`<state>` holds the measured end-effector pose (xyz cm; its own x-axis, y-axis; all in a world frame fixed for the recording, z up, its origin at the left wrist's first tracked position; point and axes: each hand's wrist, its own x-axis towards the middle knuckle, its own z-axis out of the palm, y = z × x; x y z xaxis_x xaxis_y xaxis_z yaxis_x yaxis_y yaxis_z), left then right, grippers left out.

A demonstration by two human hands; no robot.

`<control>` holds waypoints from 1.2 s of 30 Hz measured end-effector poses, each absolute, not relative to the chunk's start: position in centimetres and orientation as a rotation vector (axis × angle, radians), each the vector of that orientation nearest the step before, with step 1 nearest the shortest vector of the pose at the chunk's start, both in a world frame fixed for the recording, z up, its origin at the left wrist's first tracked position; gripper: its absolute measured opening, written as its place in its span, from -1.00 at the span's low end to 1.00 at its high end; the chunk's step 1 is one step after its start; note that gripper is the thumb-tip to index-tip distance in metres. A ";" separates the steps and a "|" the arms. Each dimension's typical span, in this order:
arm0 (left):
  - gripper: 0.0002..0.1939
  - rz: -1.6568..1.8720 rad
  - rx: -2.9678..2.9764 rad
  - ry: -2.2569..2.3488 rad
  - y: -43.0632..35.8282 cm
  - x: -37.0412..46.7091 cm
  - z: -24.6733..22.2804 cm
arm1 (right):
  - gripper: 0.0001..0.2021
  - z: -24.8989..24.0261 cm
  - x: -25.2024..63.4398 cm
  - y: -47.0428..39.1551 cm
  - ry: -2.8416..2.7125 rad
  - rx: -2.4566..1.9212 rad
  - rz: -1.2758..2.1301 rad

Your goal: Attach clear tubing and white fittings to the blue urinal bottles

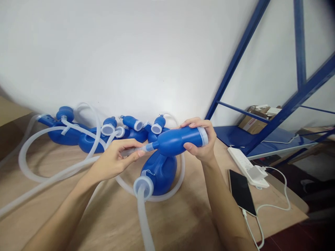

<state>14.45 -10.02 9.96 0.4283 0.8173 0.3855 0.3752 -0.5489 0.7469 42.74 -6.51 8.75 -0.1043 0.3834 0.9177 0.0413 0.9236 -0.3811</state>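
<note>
Above the middle of the table, my right hand (202,141) wraps round the wide, white-rimmed end of a blue bottle-shaped part (175,140). The part lies nearly level, with its narrow neck towards the left. At that neck, my left hand (121,157) pinches the end of a translucent white hose (65,175). The hose end and the neck meet; how deep the joint goes I cannot tell. Just below sits a larger blue container (166,173) with a white collar (143,187), from which another hose (143,221) runs towards me.
Along the wall lie several more blue containers (62,136) and small blue bottle-shaped parts (132,122) with coiled hoses. On the right of the wooden table (193,216) are a phone (241,191) and a white power strip (242,162) with cables. A blue metal rack (235,139) holds a cardboard box (252,122).
</note>
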 end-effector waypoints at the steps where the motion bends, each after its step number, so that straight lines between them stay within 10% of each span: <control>1: -0.64 0.992 2.127 0.990 -10.1 14.5 10.0 | -0.55 8.7 42.7 -6.5 -1.662 -0.334 0.305; 26: -0.34 0.541 1.524 0.780 -11.3 16.9 8.2 | -0.55 9.1 42.3 -9.6 -1.857 -0.257 0.156; 36: -0.71 1.577 2.365 1.290 -11.7 16.3 8.3 | -0.63 9.1 40.7 -7.4 -1.462 -0.324 0.030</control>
<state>16.30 -11.67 8.33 0.1480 0.6365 0.7570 0.6158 -0.6582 0.4330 40.72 -7.45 9.09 0.1162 0.2151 0.9697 0.1758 0.9564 -0.2333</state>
